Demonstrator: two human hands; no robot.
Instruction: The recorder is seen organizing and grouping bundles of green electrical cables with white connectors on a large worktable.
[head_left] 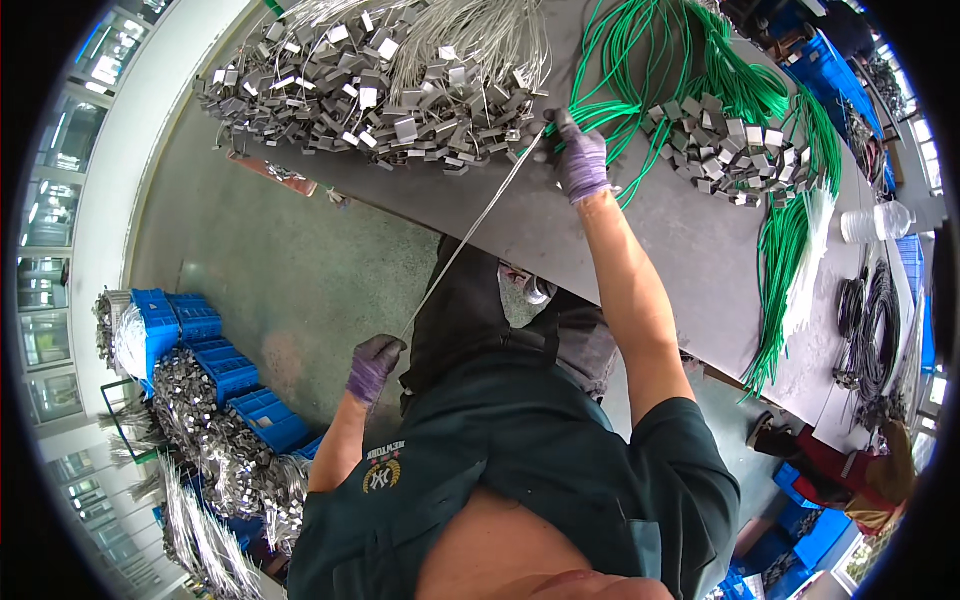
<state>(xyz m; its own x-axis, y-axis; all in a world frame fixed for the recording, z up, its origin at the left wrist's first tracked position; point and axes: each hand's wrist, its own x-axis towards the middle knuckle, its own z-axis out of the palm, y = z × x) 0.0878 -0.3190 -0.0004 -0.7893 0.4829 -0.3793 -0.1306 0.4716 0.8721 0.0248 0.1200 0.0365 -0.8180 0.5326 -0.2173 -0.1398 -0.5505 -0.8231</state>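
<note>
A thin bundle of pale wires [468, 232] is stretched taut and slanting between my two gloved hands. Its lower end sits in my left hand [374, 368], closed beside my thigh in a purple glove with grey fingertips. At the table, my right hand [582, 160] grips the upper end, fingers closed; some fingertips are hidden. Green wires [610, 110] lie right against that hand, and I cannot tell whether it holds any of them. To its left is a large heap of grey metal, block-like pieces [400, 100] with pale wires [480, 40] trailing from them.
The grey table [690, 260] also bears a smaller pile of metal pieces [735, 150], long green wire bundles [775, 280], a clear bottle [878, 222] and black cable coils [870, 320]. Blue crates [265, 418] with more pieces stand at left. Another person [850, 470] is at right.
</note>
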